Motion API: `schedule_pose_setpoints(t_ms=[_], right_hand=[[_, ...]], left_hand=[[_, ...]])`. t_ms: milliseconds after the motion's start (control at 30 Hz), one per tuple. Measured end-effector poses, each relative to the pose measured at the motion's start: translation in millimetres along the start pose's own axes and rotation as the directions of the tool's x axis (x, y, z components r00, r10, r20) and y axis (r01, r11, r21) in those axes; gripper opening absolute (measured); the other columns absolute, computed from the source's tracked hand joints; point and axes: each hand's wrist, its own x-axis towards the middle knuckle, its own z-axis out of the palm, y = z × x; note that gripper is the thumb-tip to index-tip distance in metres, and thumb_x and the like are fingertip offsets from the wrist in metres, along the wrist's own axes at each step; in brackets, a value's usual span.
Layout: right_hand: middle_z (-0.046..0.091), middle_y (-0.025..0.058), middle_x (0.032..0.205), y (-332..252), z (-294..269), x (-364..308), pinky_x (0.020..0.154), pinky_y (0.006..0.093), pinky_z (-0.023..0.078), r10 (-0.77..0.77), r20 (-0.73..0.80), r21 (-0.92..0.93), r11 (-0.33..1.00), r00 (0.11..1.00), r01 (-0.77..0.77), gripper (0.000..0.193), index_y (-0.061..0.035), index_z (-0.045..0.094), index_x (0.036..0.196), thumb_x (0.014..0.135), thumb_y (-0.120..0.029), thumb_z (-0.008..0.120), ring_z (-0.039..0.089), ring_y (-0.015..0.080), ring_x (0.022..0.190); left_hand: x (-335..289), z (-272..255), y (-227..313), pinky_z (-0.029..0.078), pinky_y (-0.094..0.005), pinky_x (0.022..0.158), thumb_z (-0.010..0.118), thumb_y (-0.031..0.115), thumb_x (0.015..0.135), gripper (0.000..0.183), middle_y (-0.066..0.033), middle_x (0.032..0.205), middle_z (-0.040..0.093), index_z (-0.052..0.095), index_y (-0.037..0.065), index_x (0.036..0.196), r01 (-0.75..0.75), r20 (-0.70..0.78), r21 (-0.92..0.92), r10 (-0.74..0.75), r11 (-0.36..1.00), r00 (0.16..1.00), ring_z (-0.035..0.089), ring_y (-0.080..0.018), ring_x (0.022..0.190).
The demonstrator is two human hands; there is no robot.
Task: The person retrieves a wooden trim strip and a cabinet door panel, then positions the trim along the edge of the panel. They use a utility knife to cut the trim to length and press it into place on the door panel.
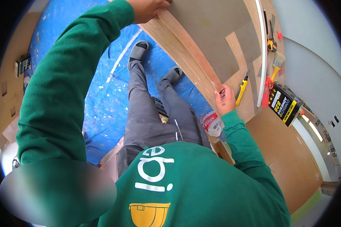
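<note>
A long, thin reddish-brown wood strip [195, 49] runs along the front edge of the workpiece, over a paler wood band [174, 47]. My left hand [146, 10] is closed on its far end at the top of the picture; part of that hand is cut off. At the near end, my right hand [226, 101] pinches the strip between thumb and fingers. Just right of this hand lies a yellow utility knife [241, 92] on the wood. Beyond the strip is a grey-brown panel surface [204, 22] with a light wood piece [235, 51] on it.
A white edging strip [262, 53] curves along the right. Past it are red-handled scissors [268, 83], a paintbrush [278, 62], a tape measure [271, 45] and a black-and-yellow can [283, 104]. A plastic bottle [213, 124] is by my leg. Blue sheeting [102, 98] covers the floor.
</note>
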Motion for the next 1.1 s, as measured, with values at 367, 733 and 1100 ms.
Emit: schedule_pose_setpoints(t_ms=[367,733,1100], right_hand=[[0.060,0.0072,0.091,10,2,2,0.065,0.0272,0.053,0.064,-0.014,0.088,0.994,0.998,-0.063,0.038,0.0023,0.055,0.120,0.088,-0.007,0.072,0.059,0.0133,0.072],[0.061,0.0068,0.090,20,3,3,0.066,0.0273,0.053,0.073,-0.005,0.138,0.988,0.997,-0.072,0.038,0.0034,0.057,0.120,0.088,-0.008,0.074,0.059,0.0131,0.073],[0.060,0.0057,0.088,16,3,2,0.066,0.0266,0.053,0.102,0.010,0.131,0.986,0.995,-0.102,0.040,0.0040,0.056,0.120,0.087,-0.008,0.075,0.058,0.0118,0.071]], left_hand=[[5,1,-5,0.045,-0.0442,0.105,0.066,0.014,0.084,0.027,-0.0101,0.131,0.060,0.071,0.006,0.109,-0.006,-0.001,-0.042,0.006,0.999,1.000,0.053,-0.0316,0.125],[6,-5,-6,0.045,-0.0438,0.105,0.065,0.013,0.083,0.028,-0.0114,0.129,0.061,0.071,0.005,0.109,-0.033,-0.009,-0.062,0.032,0.998,0.999,0.054,-0.0324,0.121],[4,0,-4,0.044,-0.0432,0.109,0.065,0.014,0.084,0.031,-0.0109,0.132,0.061,0.072,0.005,0.113,-0.012,-0.013,-0.033,0.011,0.999,1.000,0.054,-0.0317,0.125]])
